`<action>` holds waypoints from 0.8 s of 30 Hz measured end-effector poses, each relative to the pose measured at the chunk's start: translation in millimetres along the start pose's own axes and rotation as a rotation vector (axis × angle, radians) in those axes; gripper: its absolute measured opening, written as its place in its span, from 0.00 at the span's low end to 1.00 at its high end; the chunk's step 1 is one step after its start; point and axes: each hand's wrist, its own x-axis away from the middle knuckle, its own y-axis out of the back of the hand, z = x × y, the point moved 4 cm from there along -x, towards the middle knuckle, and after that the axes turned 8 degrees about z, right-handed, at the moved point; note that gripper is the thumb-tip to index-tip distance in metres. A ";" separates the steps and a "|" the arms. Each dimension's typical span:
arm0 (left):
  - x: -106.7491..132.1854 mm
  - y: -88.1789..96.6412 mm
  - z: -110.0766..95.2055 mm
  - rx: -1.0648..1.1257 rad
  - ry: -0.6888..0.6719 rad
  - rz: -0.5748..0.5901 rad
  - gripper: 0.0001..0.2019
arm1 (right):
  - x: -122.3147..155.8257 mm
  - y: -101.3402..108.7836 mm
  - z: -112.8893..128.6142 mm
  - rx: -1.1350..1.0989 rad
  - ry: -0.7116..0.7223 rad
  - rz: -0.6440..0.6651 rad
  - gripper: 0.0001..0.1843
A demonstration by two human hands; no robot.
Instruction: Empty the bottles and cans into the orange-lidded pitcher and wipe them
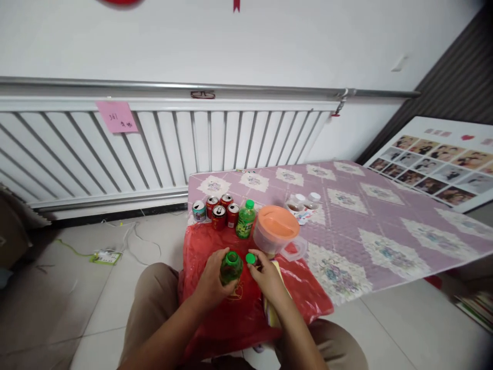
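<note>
Item 1: left hand (211,281). Fingers wrapped around the body of a green bottle (231,267), held upright with its neck open at the top. The bottle stands over the near corner of the table, above a red plastic bag (200,246).

Item 2: right hand (269,277). Thumb and fingertips pinched on a small green cap (250,258), held just beside the bottle's open neck, to its right. Cap and neck are apart.

Item 3: red plastic bag. Spread flat over the table's near corner and hanging down toward the person's knees. A yellow, flat object (271,313) lies on it under the right forearm; what it is cannot be told.

Item 4: low table (385,216), covered with a purple cloth with pale floral squares.

Item 5: four red drink cans (221,209) in a tight cluster at the table's left edge, with one teal can (199,210) just to their left.

Item 6: second green bottle (245,220), cap on, upright, just right of the cans.

Item 7: clear plastic jug with an orange lid (276,231), just beside the second bottle, handle toward the person.

Item 8: small bottles with white caps (304,204), behind the jug.

Item 9: white radiator (154,144) along the wall, a pink note (116,116) stuck on its upper part.

Item 10: photo board (435,164) leaning at the right.

Item 11: power strip (106,256) with cables on the tiled floor, left.
</note>
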 end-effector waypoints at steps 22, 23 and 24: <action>0.8 -0.8 3.8 -0.011 0.005 -0.002 0.35 | 67.1 82.4 -114.6 0.645 -0.316 -0.366 0.15; 0.5 -0.8 4.4 -0.014 0.008 -0.005 0.34 | 67.8 79.4 -116.5 0.661 -0.329 -0.361 0.15; 0.1 -0.8 4.7 -0.017 0.010 -0.005 0.34 | 68.4 77.0 -118.4 0.672 -0.342 -0.356 0.15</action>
